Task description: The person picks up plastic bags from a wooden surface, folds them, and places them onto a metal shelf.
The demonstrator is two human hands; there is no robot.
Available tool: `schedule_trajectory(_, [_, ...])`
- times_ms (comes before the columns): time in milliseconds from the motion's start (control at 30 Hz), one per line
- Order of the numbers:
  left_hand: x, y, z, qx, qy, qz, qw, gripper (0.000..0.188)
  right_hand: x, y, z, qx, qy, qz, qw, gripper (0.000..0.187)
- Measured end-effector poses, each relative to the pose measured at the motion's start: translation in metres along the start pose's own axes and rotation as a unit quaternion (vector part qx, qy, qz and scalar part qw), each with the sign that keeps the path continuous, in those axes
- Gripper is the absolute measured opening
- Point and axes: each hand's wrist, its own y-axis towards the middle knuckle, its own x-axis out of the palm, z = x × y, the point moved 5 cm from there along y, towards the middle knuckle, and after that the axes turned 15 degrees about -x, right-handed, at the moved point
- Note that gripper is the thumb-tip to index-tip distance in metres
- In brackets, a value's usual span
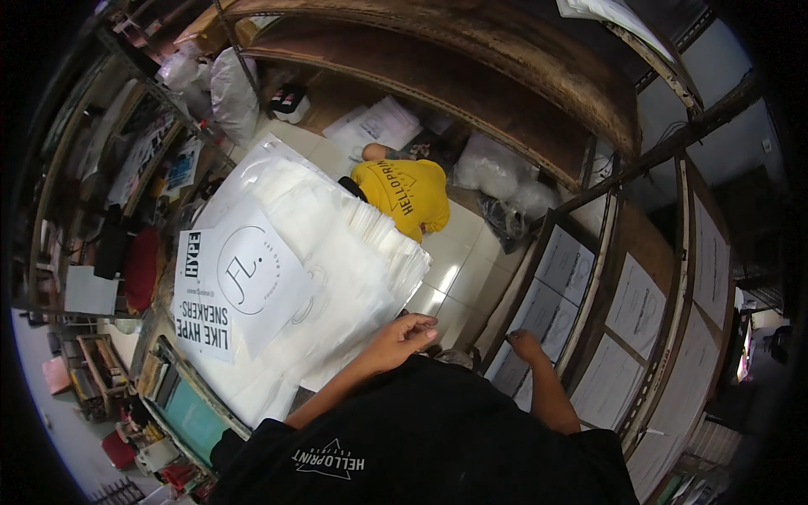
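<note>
My left hand (pixel 406 335) hovers at the near right edge of a big stack of whitish translucent plastic sheets or bags (pixel 337 244). Its fingers are loosely bent and apart, with nothing visible in them. To the right, my right hand (pixel 527 346) is over the printed white sheets (pixel 549 320) lying on a rack shelf. The fingers there are curled together; whatever they pinch, if anything, is too small to tell. Two loose printed papers, one with a round line design (pixel 255 268) and one with bold black lettering (pixel 202 324), lie on top of the stack.
Beyond the stack, a person in a yellow shirt (pixel 404 192) is low by the floor, near clear plastic bags (pixel 497 166). Rack shelves with more printed sheets (pixel 635 303) rise at my right. A brown wooden shelf (pixel 471 93) spans the far side. A green-topped frame (pixel 189 412) stands near left.
</note>
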Motion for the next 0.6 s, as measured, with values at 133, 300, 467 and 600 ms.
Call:
schedule_trajectory(133, [-0.006,0.004,0.015,-0.029,-0.011,0.023,0.999,0.045,-0.017,0.039,-0.031,-0.021,-0.001,-0.014,1.0,0.045])
schedule_trajectory(300, [-0.01,0.013,0.027,-0.063,-0.025,0.066,0.996,0.045,-0.011,0.072,-0.038,0.006,0.068,-0.098,0.993,0.052])
schedule_trajectory(467, [-0.004,0.023,0.056,-0.087,-0.011,0.127,0.988,0.045,0.001,0.132,0.0,-0.06,-0.034,-0.18,0.981,0.056])
schedule_trajectory(600, [0.005,0.032,0.088,-0.053,-0.011,0.192,0.98,0.044,-0.024,0.186,0.023,-0.053,0.009,-0.163,0.985,0.06])
